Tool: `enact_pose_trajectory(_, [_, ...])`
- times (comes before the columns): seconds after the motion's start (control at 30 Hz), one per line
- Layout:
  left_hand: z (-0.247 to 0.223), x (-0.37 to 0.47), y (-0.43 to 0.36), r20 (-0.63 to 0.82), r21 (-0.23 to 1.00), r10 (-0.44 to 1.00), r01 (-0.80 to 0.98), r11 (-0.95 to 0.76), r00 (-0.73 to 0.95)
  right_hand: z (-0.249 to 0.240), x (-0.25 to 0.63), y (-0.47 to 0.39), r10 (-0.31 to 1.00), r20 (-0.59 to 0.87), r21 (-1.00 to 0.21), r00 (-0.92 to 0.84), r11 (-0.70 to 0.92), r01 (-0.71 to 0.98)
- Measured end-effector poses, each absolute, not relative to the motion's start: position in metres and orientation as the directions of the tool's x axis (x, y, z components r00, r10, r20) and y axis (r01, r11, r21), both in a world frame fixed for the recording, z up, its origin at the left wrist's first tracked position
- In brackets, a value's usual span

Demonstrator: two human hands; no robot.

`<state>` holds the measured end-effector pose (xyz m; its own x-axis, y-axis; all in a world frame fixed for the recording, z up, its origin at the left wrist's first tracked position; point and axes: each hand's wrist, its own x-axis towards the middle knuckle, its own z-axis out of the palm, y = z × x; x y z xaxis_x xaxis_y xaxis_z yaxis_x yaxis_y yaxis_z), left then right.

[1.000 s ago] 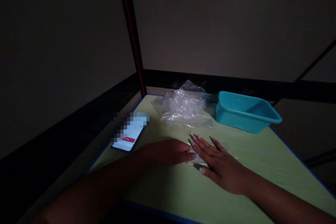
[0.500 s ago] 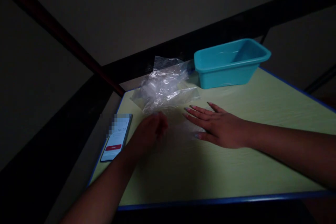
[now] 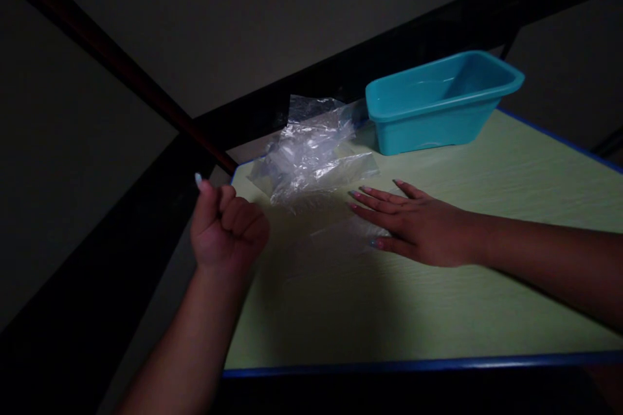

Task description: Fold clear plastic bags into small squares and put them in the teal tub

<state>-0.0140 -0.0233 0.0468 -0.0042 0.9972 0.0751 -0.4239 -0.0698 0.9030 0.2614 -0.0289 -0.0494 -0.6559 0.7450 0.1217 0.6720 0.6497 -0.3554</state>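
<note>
My left hand (image 3: 230, 227) is raised at the table's left side, closed in a fist with the thumb pointing up. Nothing shows in its fingers. Flat on the table, fingers spread, my right hand (image 3: 421, 224) presses on a thin clear plastic bag (image 3: 363, 230), whose outline is faint in the dim light. Just beyond lies a crumpled heap of clear plastic bags (image 3: 311, 155), apart from both hands.
A turquoise plastic tub (image 3: 433, 120) stands at the back of the pale green table (image 3: 438, 318), which has a blue edge. Behind it is a dark wall with a black band. The phone at the left is hidden behind my left hand and forearm.
My left hand has risen and moved left, away from the plastic bag, and now covers the phone. My right hand stays flat on the bag. The view has shifted slightly.
</note>
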Motion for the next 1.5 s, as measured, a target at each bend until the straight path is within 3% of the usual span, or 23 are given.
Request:
enact_pose_trajectory(0.13, [0.046,-0.024,-0.028,0.165,0.942,0.981,-0.310,-0.127,0.098,-0.048,0.261,-0.029,0.748,0.102,-0.341,-0.655,0.645,0.684])
enact_pose_trajectory(0.2, [0.039,-0.023,-0.029,0.058,0.982,0.950,-0.191,0.002,0.306,-0.047,0.260,-0.030,0.748,0.095,-0.336,-0.657,0.645,0.686])
enact_pose_trajectory(0.27, [0.026,-0.017,-0.029,-0.141,0.985,0.864,-0.017,0.170,0.482,-0.046,0.260,-0.030,0.750,0.079,-0.336,-0.657,0.641,0.691])
enact_pose_trajectory(0.4, [-0.002,0.002,-0.027,-0.373,0.925,0.742,0.286,0.250,0.557,-0.046,0.260,-0.030,0.749,0.076,-0.329,-0.658,0.642,0.692])
enact_pose_trajectory(0.57, [-0.013,0.007,-0.025,-0.451,0.873,0.727,0.425,0.239,0.518,-0.046,0.260,-0.029,0.747,0.083,-0.322,-0.660,0.647,0.692])
enact_pose_trajectory(0.8, [-0.012,0.004,-0.024,-0.421,0.893,0.745,0.379,0.241,0.518,-0.038,0.258,-0.031,0.745,0.025,-0.297,-0.667,0.643,0.706])
enact_pose_trajectory(0.87, [-0.008,0.000,-0.018,-0.325,0.878,0.852,0.466,0.110,0.411,-0.037,0.258,-0.031,0.740,0.014,-0.283,-0.673,0.648,0.707])
enact_pose_trajectory(0.93, [-0.003,-0.006,-0.010,-0.119,0.768,0.964,0.637,-0.061,0.236,-0.037,0.258,-0.031,0.739,0.015,-0.275,-0.674,0.651,0.708])
enact_pose_trajectory(1.0, [0.003,-0.014,0.000,0.008,0.687,0.990,0.719,-0.106,0.139,-0.038,0.258,-0.031,0.741,0.025,-0.279,-0.671,0.649,0.707])
enact_pose_trajectory(1.07, [0.008,-0.020,0.007,0.058,0.531,0.992,0.838,-0.125,0.111,-0.039,0.259,-0.030,0.742,0.041,-0.289,-0.669,0.650,0.703])
enact_pose_trajectory(1.13, [0.010,-0.025,0.011,0.017,0.355,0.989,0.924,-0.141,0.145,-0.040,0.259,-0.030,0.740,0.053,-0.292,-0.671,0.654,0.698])
enact_pose_trajectory(1.2, [0.012,-0.027,0.012,-0.114,0.264,0.974,0.951,-0.159,0.195,-0.040,0.259,-0.030,0.737,0.054,-0.287,-0.673,0.657,0.697])
enact_pose_trajectory(1.33, [0.015,-0.028,0.009,-0.363,0.259,0.887,0.945,-0.198,0.285,-0.040,0.260,-0.030,0.739,0.058,-0.296,-0.671,0.655,0.696])
enact_pose_trajectory(1.5, [0.019,-0.027,0.006,-0.422,0.370,0.828,0.904,-0.214,0.369,-0.038,0.260,-0.031,0.741,0.045,-0.303,-0.670,0.649,0.698])
